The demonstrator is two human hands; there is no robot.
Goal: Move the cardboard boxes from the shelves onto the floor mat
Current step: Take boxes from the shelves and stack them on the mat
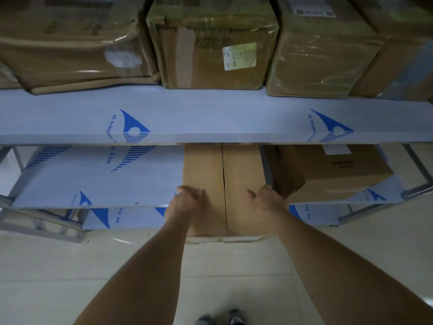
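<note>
A plain cardboard box (223, 174) with a centre seam lies on the middle shelf (93, 181), its near end sticking out past the shelf's front edge. My left hand (187, 205) grips the box's near left edge, fingers curled over the side. At the near right edge my right hand (267, 200) grips the same box, thumb on top. A second cardboard box (328, 174) sits on that shelf just to the right, close to my right hand. The floor mat is not in view.
The upper shelf (210, 116), covered in blue-printed protective film, overhangs the box and carries several wrapped cardboard boxes (210, 50). A lower shelf (121, 218) shows below. Grey metal frame legs (417, 170) stand at both sides. Pale tiled floor (70, 277) and my shoes (220, 319) are below.
</note>
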